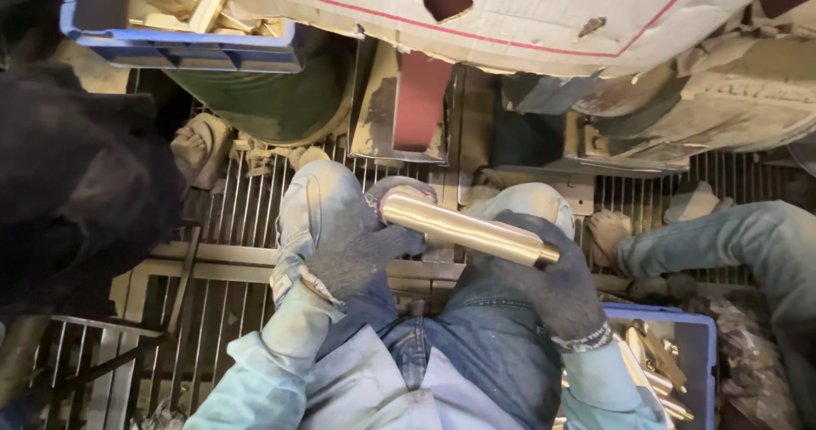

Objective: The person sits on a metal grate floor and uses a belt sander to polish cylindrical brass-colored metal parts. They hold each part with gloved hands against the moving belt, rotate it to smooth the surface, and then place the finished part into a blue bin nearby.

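A shiny brass tube (pixel 459 226) lies across my lap, slanting down to the right. My left hand (pixel 357 247), in a dark grey knit glove, grips its left end. At the tube's right end my right hand (pixel 552 281), in the same kind of glove, wraps around the metal. Both hands rest over my knees in blue jeans. Just beyond the tube stands a red sanding belt (pixel 421 99) in a dusty metal housing.
A blue crate (pixel 183 43) of brass parts sits at the upper left, and another blue crate (pixel 688 358) with brass pieces is by my right hip. Another person's bare foot (pixel 608 230) and jeans leg (pixel 739 243) are at right. Metal floor grating (pixel 238 217) lies underfoot. Cardboard (pixel 527 14) covers the machine.
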